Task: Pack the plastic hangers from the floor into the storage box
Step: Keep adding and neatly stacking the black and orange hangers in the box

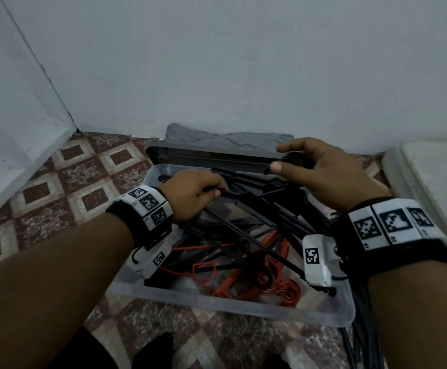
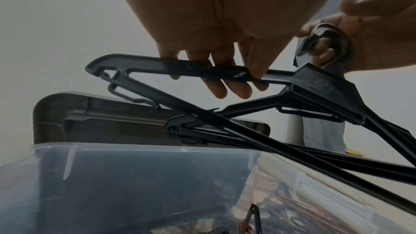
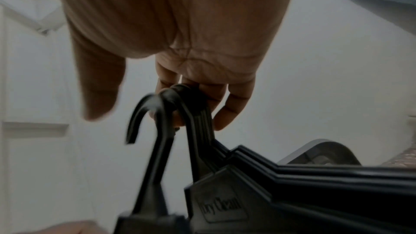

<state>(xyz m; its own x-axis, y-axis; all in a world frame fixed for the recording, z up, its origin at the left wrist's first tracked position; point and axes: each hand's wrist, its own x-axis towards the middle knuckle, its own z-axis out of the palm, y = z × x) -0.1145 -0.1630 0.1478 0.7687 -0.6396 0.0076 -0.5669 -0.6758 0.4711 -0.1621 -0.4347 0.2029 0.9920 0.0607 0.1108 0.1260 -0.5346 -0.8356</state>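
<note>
A bundle of black plastic hangers (image 1: 251,201) hangs over the clear storage box (image 1: 243,307). My left hand (image 1: 193,194) grips the arm of the top black hanger (image 2: 202,70) with fingers curled round the bar. My right hand (image 1: 320,169) holds the bundled hooks (image 3: 180,106) with its fingers curled through them, thumb out. The hanger necks (image 3: 225,193) fan out below my right hand. Orange hangers (image 1: 246,272) and more black ones lie inside the box. Their lower ends are hidden by my wrists.
The box's dark lid (image 1: 211,157) leans behind it against the wall, with a grey folded cloth (image 1: 227,138) beyond. More black hangers (image 1: 360,342) lie on the patterned tile floor (image 1: 84,182) at the box's right. A white mattress edge (image 1: 430,177) stands to the right.
</note>
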